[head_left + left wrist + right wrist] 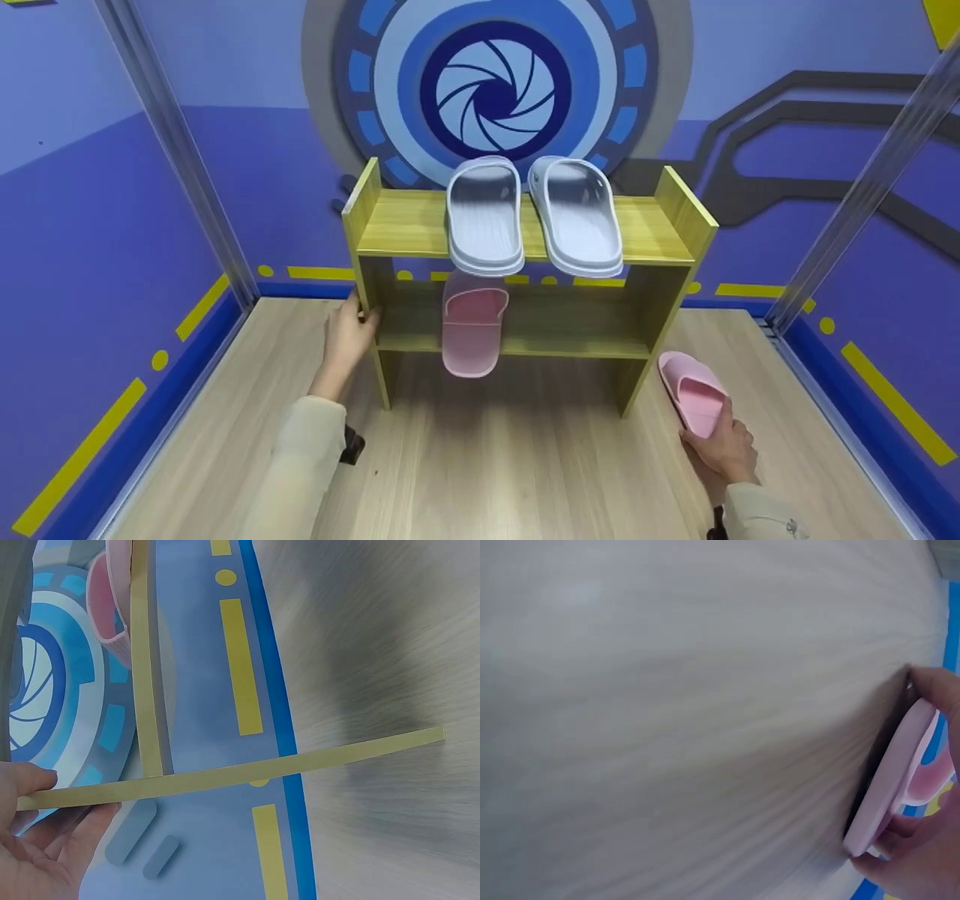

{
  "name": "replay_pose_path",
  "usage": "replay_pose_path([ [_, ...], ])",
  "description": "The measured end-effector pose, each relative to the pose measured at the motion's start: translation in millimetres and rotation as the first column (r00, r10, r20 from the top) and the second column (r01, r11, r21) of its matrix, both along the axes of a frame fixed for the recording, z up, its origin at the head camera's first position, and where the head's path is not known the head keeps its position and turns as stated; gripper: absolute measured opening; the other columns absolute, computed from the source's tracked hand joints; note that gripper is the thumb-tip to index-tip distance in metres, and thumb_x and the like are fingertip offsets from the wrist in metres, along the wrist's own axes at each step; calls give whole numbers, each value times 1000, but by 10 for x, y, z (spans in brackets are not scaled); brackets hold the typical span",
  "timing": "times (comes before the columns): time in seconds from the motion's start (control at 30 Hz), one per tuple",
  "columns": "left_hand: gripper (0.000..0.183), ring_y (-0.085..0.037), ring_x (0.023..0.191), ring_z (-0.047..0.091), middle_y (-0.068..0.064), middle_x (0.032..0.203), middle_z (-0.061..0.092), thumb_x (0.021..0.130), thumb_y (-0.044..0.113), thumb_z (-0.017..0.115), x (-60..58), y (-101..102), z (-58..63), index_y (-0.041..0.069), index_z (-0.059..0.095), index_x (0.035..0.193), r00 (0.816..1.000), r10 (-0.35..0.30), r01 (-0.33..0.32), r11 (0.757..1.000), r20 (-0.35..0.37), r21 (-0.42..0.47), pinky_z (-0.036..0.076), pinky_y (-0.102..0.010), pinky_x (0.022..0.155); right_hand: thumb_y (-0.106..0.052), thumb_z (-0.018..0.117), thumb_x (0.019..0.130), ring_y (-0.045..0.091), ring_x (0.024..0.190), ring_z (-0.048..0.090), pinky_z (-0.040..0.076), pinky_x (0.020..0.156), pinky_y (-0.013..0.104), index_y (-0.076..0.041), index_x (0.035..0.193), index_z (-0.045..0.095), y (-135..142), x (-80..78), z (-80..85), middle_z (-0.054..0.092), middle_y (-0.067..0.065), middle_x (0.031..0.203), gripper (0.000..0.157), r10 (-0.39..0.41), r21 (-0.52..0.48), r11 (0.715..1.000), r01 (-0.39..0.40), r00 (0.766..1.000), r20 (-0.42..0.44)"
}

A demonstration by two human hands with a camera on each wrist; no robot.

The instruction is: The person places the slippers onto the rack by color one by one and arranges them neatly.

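My left hand [351, 334] grips the left side panel of a small wooden shoe rack [517, 352]; in the left wrist view, thumb and fingers of the left hand [56, 832] lie on either side of the panel's edge. At the right, my right hand [726, 446] holds a pink slipper [690, 386] by its heel end, low over the table, toe pointing toward the back. In the right wrist view the fingers lie along both edges of the slipper [892, 780]. Another pink slipper [472, 349] rests on the rack's lower shelf, left of the middle.
Two pale grey slippers, the left one [486, 225] and the right one [581, 225], sit side by side on the top shelf. The wooden table [480, 480] is bounded by blue printed walls [247, 180] and metal posts [176, 142] at the back corners.
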State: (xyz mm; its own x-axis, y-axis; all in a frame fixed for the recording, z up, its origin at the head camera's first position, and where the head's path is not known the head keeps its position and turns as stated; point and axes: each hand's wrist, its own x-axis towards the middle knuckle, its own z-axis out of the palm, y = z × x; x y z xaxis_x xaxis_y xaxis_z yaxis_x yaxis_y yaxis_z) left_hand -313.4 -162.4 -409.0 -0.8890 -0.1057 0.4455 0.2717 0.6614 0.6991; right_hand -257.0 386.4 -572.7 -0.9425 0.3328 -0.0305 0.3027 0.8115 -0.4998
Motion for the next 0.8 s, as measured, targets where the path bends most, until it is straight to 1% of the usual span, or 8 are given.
replay_pose_path([
  [0.07, 27, -38, 86, 58, -27, 100, 57, 85, 7, 55, 1, 1, -1, -6, 51, 108, 1000, 4, -4, 1000, -6, -10, 48, -45, 66, -32, 66, 72, 56, 105, 26, 24, 83, 63, 3, 136, 0, -13, -3, 18, 24, 42, 116, 99, -14, -18, 1000, 14, 1000, 2],
  [0.2, 25, -38, 86, 58, -26, 98, 58, 85, 8, 55, 6, -2, 3, -6, 52, 105, 1000, 15, -16, 999, -13, -29, 48, -45, 66, -23, 65, 70, 56, 107, 22, 23, 82, 65, 5, 136, -3, -18, -6, 56, 19, 42, 119, 98, -12, -64, 998, 12, 1000, 1],
  [0.33, 26, -38, 86, 58, -27, 99, 57, 85, 8, 55, 9, -2, 6, -6, 51, 107, 1000, 13, -13, 999, -9, -32, 48, -45, 67, -20, 64, 68, 56, 107, 19, 23, 80, 66, 6, 135, -5, 11, 1, 90, 16, 42, 119, 100, -6, -82, 997, 7, 1000, 16],
  [0.5, 26, -38, 86, 58, -27, 99, 58, 85, 7, 55, 17, -1, 12, -6, 51, 106, 1000, 8, -8, 1000, -14, -27, 48, -45, 66, -19, 62, 68, 57, 106, 20, 22, 80, 67, 6, 135, -5, 97, 25, 128, 15, 41, 118, 98, 17, -89, 996, -12, 998, 53],
  [0.6, 25, -38, 85, 58, -27, 99, 58, 85, 7, 55, 18, 4, 14, -7, 51, 106, 1000, 5, -6, 1000, -20, -28, 48, -45, 66, -16, 61, 67, 56, 103, 24, 23, 78, 67, 6, 134, -3, 174, 48, 142, 16, 41, 117, 95, 52, -74, 996, -48, 997, 53],
  [0.7, 26, -38, 88, 57, -27, 100, 57, 85, 7, 54, 20, 5, 23, -6, 50, 107, 1000, 9, -9, 1000, 9, -21, 48, -45, 68, -11, 59, 64, 56, 99, 29, 27, 72, 66, 6, 133, 1, 262, 76, 163, 18, 41, 114, 91, 117, -48, 992, -116, 993, 25],
  [0.8, 28, -38, 89, 57, -27, 102, 57, 86, 8, 54, 19, 3, 26, -6, 50, 110, 999, 17, -17, 1000, 37, -13, 47, -46, 69, -7, 58, 62, 57, 97, 33, 29, 70, 67, 6, 132, 5, 339, 93, 191, 21, 41, 112, 88, 193, -13, 981, -193, 981, -1],
])
